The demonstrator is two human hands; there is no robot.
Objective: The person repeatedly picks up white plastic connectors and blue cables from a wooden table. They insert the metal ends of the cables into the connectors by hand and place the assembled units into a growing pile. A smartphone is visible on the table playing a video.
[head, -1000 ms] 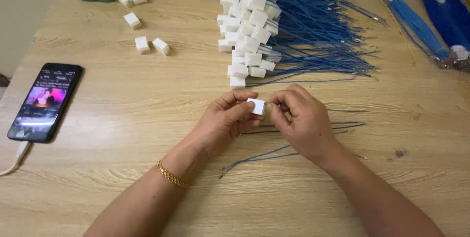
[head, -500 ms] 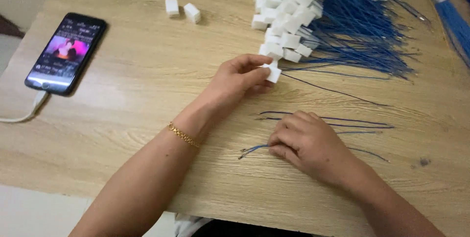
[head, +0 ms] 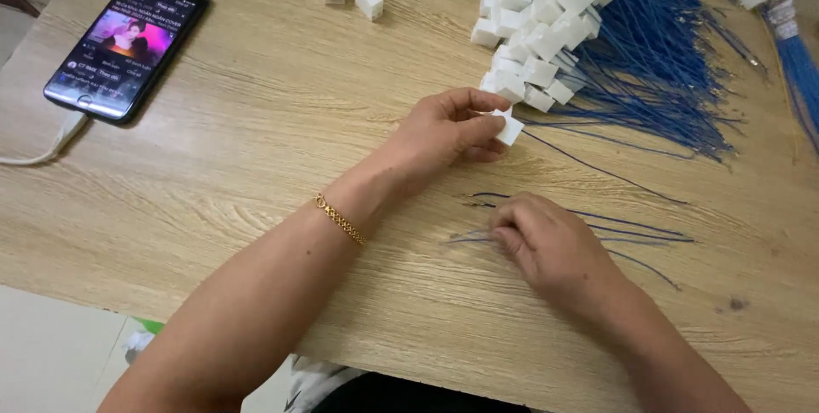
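On the wooden counter [head: 256,148] lies a big pile of blue wires [head: 657,63] with white plugs on their ends. A black phone [head: 128,44] rests at the far left. Near the pile, the left hand [head: 448,131] pinches one white plug [head: 509,129]. The right hand [head: 546,242] presses its curled fingers onto a few loose blue wires [head: 631,229].
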